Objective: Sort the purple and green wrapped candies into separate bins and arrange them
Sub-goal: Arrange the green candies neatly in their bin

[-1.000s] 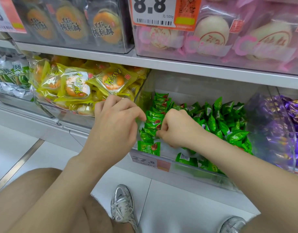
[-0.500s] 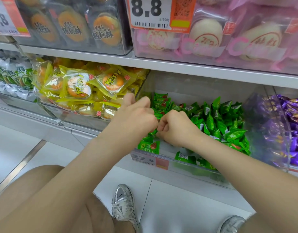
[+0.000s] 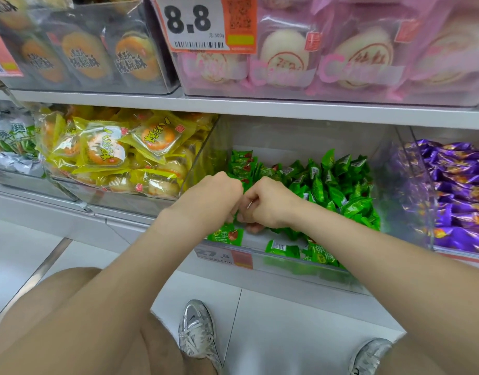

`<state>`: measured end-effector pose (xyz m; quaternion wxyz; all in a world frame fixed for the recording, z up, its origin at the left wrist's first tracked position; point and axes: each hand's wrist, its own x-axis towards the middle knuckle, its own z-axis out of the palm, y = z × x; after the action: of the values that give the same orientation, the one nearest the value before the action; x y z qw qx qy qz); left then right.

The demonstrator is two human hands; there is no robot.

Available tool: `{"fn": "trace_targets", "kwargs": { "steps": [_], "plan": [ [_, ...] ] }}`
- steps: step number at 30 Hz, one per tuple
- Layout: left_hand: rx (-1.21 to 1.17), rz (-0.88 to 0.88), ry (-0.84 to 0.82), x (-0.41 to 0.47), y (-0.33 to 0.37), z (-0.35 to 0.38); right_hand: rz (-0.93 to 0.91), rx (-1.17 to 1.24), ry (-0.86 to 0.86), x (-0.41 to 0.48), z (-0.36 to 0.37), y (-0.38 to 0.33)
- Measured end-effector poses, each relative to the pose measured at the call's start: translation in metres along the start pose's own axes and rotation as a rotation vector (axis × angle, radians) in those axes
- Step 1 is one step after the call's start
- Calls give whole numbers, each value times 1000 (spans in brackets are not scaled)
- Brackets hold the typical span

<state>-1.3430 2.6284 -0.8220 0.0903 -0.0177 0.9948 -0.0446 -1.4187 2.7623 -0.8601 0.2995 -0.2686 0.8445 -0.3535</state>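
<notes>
Both hands are parked in the green bin (image 3: 300,269), middle of the frame. The left hand (image 3: 214,196) and right hand (image 3: 268,201) are pressed knuckle to knuckle. Each grip is curled narrow, and a scrap of green wrapper is seen pinched between them, so one of the green candies (image 3: 338,185) looks to be held by both. How the fingertips sit underneath is hidden by the knuckles.

Why there? A tidy row (image 3: 242,163) is stacked along the bin's left wall, running toward the back, while the rest is heaped loose at centre right. The hands are placed at the near end of that row, so it's judged that another candy is being squared up to join it. With thin crinkly wrappers, two grips are probably needed to keep one flat.

The purple candies (image 3: 460,190) are kept in the purple bin (image 3: 414,190) at the right edge. No purple is spotted in the green heap, so the sorting seems done and arranging is what's left.

Counts:
- two hands
- two candy bins
- at least four candies visible in the row
- three lying flat along the front
- a loose heap with too many to count
- two price tags that can be read, the 8.8 tag (image 3: 195,23) up top and the 27.8 tag (image 3: 222,257) on the green bin's front
- two silver shoes (image 3: 197,334) at the bottom
</notes>
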Motion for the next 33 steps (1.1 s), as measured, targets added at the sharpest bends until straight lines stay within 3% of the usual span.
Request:
{"fn": "trace_targets", "kwargs": {
  "steps": [11,15,22,28,33],
  "plan": [
    [-159,-54,27,2,-3,8,143,37,-130,-21,-8,-19],
    [-181,-48,22,-3,-5,7,152,30,-33,-25,9,-21],
    [-77,-77,163,-28,-6,-6,-38,-80,145,-13,21,-13],
    [-215,2,303,-51,-17,-15,-199,-244,164,-10,28,-10],
    [-195,19,261,-52,-16,-14,-202,-341,108,-20,7,-17]
  ]
}}
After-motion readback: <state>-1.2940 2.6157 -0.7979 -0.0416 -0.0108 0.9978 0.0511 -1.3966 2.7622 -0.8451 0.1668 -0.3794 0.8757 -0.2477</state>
